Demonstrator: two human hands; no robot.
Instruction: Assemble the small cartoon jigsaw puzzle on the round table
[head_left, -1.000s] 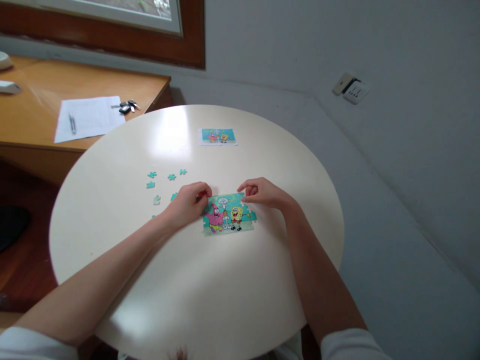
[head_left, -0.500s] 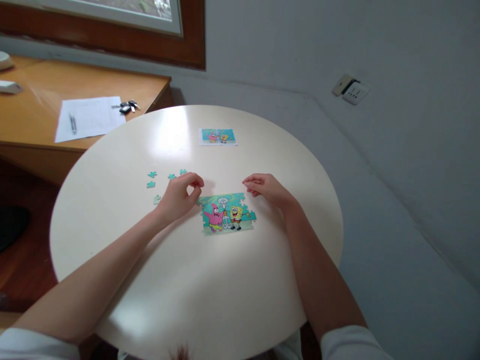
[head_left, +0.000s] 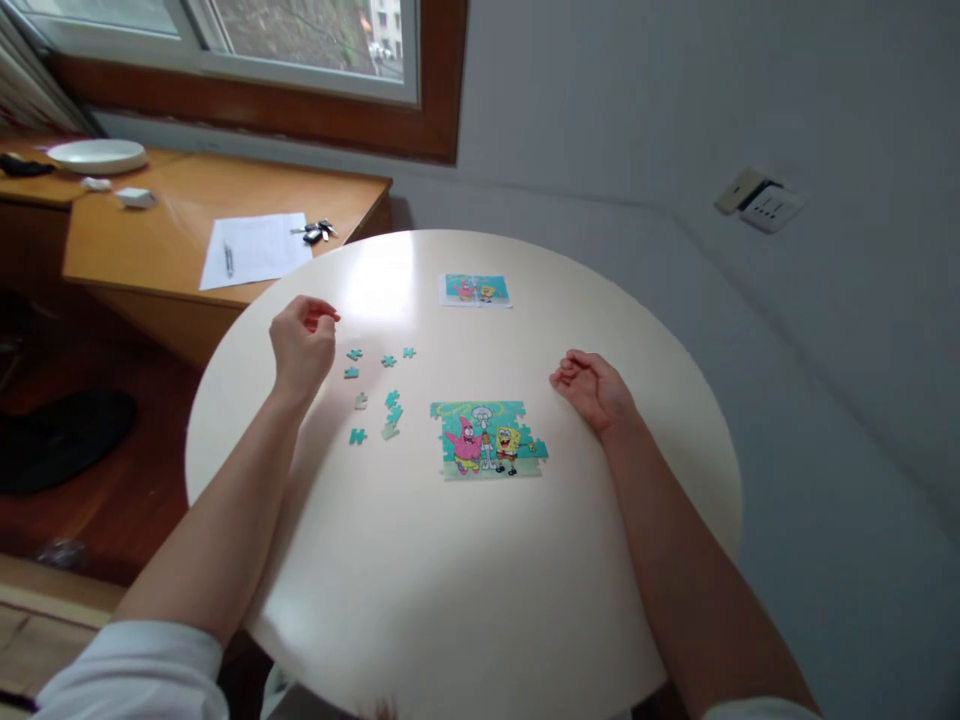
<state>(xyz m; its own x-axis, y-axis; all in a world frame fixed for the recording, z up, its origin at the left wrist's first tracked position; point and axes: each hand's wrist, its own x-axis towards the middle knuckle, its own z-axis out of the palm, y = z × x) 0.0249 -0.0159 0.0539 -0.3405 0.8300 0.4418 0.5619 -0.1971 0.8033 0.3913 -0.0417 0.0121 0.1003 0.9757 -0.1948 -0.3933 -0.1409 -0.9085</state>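
Note:
A partly assembled jigsaw puzzle (head_left: 487,440) with cartoon figures lies flat on the round white table (head_left: 450,570). Its right edge is uneven, with tabs sticking out. Left of it are several loose jigsaw pieces (head_left: 358,436), mostly teal. My left hand (head_left: 302,345) hovers left of those pieces, its fingers curled in toward the thumb; no piece shows in it. To the upper right of the puzzle, my right hand (head_left: 594,390) is turned with its palm partly showing, fingers loosely bent and holding nothing visible.
Behind the puzzle lies a small reference picture (head_left: 476,290) of the same scene. A wooden desk (head_left: 172,190) adjoins at the back left, carrying a paper sheet (head_left: 259,250), a pen, and keys (head_left: 319,232). A wall with a socket (head_left: 772,207) stands on the right.
My left hand has moved left, from the puzzle's upper left corner past the loose pieces, uncovering more of them. My right hand has drawn away from the puzzle. The view has swung left.

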